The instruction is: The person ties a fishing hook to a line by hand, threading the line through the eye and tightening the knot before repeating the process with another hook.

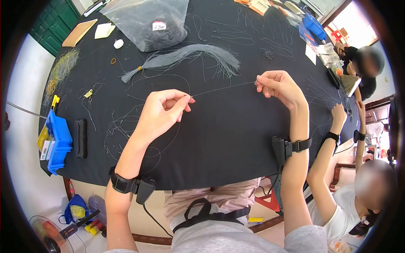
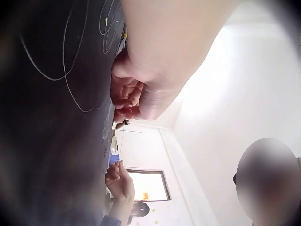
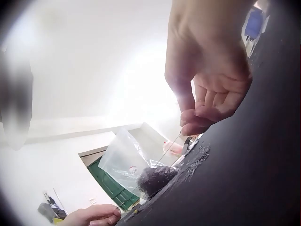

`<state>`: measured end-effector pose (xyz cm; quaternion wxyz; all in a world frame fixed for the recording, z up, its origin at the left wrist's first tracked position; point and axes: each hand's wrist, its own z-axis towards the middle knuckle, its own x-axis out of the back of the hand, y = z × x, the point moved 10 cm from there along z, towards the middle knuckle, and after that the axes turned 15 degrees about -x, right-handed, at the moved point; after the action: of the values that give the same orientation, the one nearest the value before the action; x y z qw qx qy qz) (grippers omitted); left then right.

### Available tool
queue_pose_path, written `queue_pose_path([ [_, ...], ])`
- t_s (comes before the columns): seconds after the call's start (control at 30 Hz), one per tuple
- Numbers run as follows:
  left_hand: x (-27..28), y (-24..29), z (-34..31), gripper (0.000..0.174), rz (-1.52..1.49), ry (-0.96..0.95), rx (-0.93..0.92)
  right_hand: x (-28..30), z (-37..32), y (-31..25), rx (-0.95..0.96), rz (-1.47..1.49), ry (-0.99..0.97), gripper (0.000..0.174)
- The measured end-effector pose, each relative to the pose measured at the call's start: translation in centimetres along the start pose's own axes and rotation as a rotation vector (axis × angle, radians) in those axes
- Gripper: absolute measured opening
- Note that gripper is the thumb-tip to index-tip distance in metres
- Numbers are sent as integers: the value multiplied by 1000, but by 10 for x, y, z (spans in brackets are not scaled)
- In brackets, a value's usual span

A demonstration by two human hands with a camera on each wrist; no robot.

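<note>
A thin grey line [image 1: 223, 88] runs taut between my two hands above the black table. My left hand [image 1: 164, 107] pinches it between thumb and fingers, and a loose length curves down from there toward the table. Higher up on the right, my right hand [image 1: 276, 87] pinches the other end at its fingertips. In the right wrist view the right hand [image 3: 211, 94] has thumb and forefinger together on the line. Beyond the hands lies a bundle of grey strands [image 1: 190, 59], tied at its left end with a yellow band.
A clear plastic bag [image 1: 143, 25] of dark material lies at the back. Tangled loose lines [image 1: 120, 130] spread beside my left forearm. A blue bin [image 1: 60, 141] and a black case [image 1: 80, 138] stand at the left edge. Another person's hand [image 1: 338, 116] works at the right.
</note>
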<state>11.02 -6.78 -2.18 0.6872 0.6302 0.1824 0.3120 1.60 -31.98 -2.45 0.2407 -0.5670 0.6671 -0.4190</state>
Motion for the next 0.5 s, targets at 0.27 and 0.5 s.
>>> queue_pose_path([
  [0.27, 0, 1, -1, 16, 18, 7, -15, 20, -5, 7, -105, -225, 198, 24],
  [0.5, -7, 3, -2, 16, -20, -15, -28, -45, -29, -42, 417, -307, 169, 34],
])
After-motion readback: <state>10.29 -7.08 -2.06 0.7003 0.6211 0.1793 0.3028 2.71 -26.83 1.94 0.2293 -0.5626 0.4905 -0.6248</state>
